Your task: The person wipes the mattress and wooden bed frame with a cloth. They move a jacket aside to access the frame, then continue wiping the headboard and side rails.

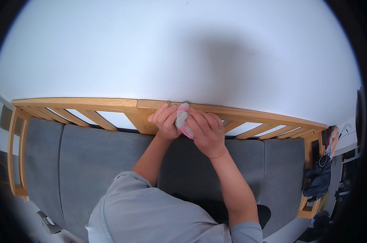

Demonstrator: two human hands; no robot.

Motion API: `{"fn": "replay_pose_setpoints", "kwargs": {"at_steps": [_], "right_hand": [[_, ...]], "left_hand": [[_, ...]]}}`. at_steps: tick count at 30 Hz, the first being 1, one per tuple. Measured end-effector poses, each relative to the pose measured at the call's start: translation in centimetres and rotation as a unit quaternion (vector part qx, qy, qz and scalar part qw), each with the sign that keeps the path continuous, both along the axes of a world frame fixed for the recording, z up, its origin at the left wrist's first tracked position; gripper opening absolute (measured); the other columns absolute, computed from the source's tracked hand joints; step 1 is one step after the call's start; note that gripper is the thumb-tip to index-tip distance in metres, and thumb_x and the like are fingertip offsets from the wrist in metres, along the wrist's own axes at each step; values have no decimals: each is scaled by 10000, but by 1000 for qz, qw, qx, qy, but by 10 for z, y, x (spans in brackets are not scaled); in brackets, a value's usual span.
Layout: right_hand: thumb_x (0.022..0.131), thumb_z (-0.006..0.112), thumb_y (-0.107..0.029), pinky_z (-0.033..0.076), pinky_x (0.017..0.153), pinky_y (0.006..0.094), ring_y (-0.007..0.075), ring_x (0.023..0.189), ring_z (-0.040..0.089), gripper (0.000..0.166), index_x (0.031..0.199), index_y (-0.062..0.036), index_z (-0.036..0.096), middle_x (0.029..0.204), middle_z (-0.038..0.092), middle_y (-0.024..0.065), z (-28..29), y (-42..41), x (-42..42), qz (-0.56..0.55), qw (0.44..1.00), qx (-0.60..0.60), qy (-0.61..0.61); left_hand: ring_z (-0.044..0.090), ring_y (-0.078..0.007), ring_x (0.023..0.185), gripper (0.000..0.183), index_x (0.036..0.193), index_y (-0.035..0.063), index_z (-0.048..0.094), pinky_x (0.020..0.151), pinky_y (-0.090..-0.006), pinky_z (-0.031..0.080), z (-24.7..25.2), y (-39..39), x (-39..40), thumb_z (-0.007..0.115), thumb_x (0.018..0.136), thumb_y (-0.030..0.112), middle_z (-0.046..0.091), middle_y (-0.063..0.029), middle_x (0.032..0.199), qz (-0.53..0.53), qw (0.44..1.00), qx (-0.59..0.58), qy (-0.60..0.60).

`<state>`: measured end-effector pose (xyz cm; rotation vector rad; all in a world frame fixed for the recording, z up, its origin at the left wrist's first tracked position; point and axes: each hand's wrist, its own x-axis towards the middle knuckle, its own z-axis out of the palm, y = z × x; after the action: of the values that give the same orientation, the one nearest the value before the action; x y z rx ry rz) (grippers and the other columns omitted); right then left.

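A small grey cloth piece with pink bands (181, 119), bunched and perhaps a sock, is held between my two hands. My left hand (166, 121) grips its left side with bent fingers. On the other side, my right hand (208, 131) has its fingers closed over the cloth and hides part of it. Both hands are above the wooden backrest rail (110, 102) of a sofa, near its middle post (151, 104). Whether the cloth touches the rail I cannot tell.
Grey seat cushions (95, 158) lie below my arms, inside the wooden frame. A white wall (110, 51) rises behind the backrest. Dark clothing (318, 179) and a cord (322, 159) hang by the right armrest (308, 209). At left stands another wooden armrest (12, 152).
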<state>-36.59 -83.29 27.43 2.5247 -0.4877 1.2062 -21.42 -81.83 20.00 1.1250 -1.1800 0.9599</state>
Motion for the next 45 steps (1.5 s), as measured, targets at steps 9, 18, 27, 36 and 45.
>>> {"fn": "replay_pose_setpoints", "kwargs": {"at_steps": [9, 18, 27, 36, 45], "right_hand": [[644, 655, 23, 437, 882, 421, 337, 1070, 543, 422, 1065, -10, 640, 1147, 573, 146, -14, -1, -53, -139, 977, 109, -124], [787, 644, -251, 356, 918, 342, 168, 1029, 517, 362, 1136, -159, 661, 1199, 593, -30, 23, 9, 19, -39, 997, 56, -39], [760, 695, -261, 366, 909, 374, 209, 1054, 503, 370, 1112, -152, 661, 1171, 600, -25, 9, -16, -26, -117, 992, -38, 7], [788, 671, -85, 396, 922, 447, 315, 1058, 541, 356, 1141, -68, 631, 1153, 613, 89, -4, -53, -165, -272, 951, 69, -132], [699, 679, -25, 457, 889, 422, 289, 1034, 559, 417, 1111, -86, 648, 1183, 579, 70, -12, -52, -121, -88, 990, 29, -109]], "left_hand": [[539, -237, 989, 237, 987, 130, 568, 856, -327, 375, 11, 3, 0, 548, 787, 5, 597, -29, 1045, 7, 999, 33, -30], [552, -209, 958, 345, 980, 137, 420, 801, -320, 373, 7, -7, -2, 630, 900, 399, 567, -30, 1008, 46, 999, -24, -14], [533, -245, 979, 199, 997, 112, 491, 841, -341, 382, 11, 1, 6, 570, 817, 81, 566, -49, 1018, 15, 999, 15, -40], [497, -235, 992, 260, 1012, 108, 678, 951, -371, 318, 26, 2, -34, 584, 799, -6, 527, -42, 1042, 12, 995, 95, -4], [553, -155, 892, 234, 917, 156, 698, 857, -358, 284, 42, -34, -107, 670, 719, 34, 592, 9, 928, -47, 992, 111, -40]]}}
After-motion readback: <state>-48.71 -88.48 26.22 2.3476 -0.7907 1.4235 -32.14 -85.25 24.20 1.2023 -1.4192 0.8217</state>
